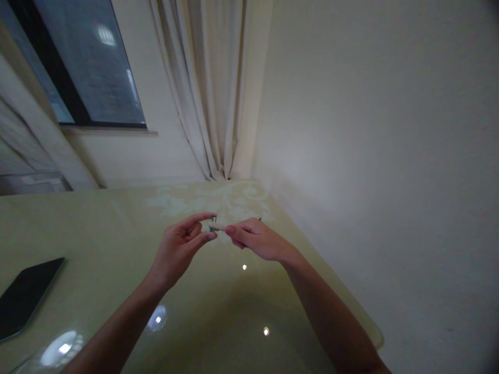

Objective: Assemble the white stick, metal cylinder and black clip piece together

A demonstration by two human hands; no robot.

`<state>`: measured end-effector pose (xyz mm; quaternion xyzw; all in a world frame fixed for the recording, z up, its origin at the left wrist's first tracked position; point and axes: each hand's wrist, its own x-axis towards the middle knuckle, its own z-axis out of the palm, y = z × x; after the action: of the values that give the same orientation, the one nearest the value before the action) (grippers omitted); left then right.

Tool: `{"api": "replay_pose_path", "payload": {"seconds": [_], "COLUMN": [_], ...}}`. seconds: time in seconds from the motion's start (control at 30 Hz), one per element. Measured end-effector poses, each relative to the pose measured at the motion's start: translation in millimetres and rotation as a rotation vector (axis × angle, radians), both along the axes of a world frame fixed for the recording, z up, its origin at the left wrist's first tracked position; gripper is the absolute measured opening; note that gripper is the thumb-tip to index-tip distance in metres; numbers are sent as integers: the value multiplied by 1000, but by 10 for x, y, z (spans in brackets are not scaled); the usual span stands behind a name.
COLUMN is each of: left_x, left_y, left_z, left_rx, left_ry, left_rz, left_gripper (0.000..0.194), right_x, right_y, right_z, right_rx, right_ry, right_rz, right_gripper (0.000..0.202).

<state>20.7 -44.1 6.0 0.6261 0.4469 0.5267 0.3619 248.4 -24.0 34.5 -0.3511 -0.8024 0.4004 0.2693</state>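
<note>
Step in hand (my read): close, two-handed work on a small part, one hand presenting it, the other bringing a tool to it.

L hand (174, 252), centre of frame: fingers gripping the small green piece (213, 220), thumb below, index above, pinched by its ends w/ a gap btwn. Piece is off the counter (218, 301), roughly upright; too small to ID.

R hand (263, 241), just right of centre: fingers closed on the pale stick (220, 227), which points left, its tip at the middle of the piece. Tip overlaps piece in view; actual contact can't be confirmed. Small dark tip (260, 219) shows above R knuckles; can't tell if same tool.

Next move, as judged: calls for L pinch held firm but light, edges only, so piece doesn't twist or pop out; R to work w/ short, fine strokes, low force, wrist steady. Main risk: excess push from stick tips piece out of L fingers, approx. straight down onto the glossy surface, where it could skid.

Surroundings: dark flat slab (29, 296) at lower left, tablet-like, well apart from both hands. Curtain (214, 83) upper centre, window (93, 62) upper left. Lamp reflections on counter, lower part of frame.
</note>
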Motion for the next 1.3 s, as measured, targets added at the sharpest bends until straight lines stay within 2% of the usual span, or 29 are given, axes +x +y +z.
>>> {"api": "replay_pose_path", "payload": {"seconds": [0.07,0.17,0.3,0.43,0.57,0.7,0.8,0.87,0.97,1.07,1.13,1.3], "left_x": [-4,-9,-7,-4,-4,2,6,-2,-29,-29,16,263], "left_y": [1,12,28,40,49,34,-20,-65,-83,15,137,477], "left_z": [-4,-24,-53,-74,-86,-79,-40,-4,24,-36,-145,-582], "left_rx": [6,-3,3,-8,-2,16,22,42,71,56,30,-44], "left_ry": [6,7,17,26,13,-5,-8,15,90,197,253,364], "left_rz": [2,14,-5,23,18,16,9,7,-21,-63,-73,-64], "left_gripper": [47,47,51,51,52,51,52,51,48,50,51,52], "right_x": [-5,-13,-19,-28,-36,-49,-21,57,307,633,809,990], "right_y": [-7,-12,-13,10,5,-62,-116,-98,60,309,454,595], "right_z": [1,1,-4,-27,-18,35,16,-58,-241,-465,-622,-1057], "right_rx": [10,79,27,125,86,197,202,205,234,39,-76,-33], "right_ry": [-13,-18,-30,-72,-73,-53,-35,-44,17,244,422,470], "right_rz": [-4,-138,-24,-189,-83,-202,-140,-150,-419,-587,-698,-860], "right_gripper": [64,65,66,67,67,66,65,66,64,55,46,54]}}
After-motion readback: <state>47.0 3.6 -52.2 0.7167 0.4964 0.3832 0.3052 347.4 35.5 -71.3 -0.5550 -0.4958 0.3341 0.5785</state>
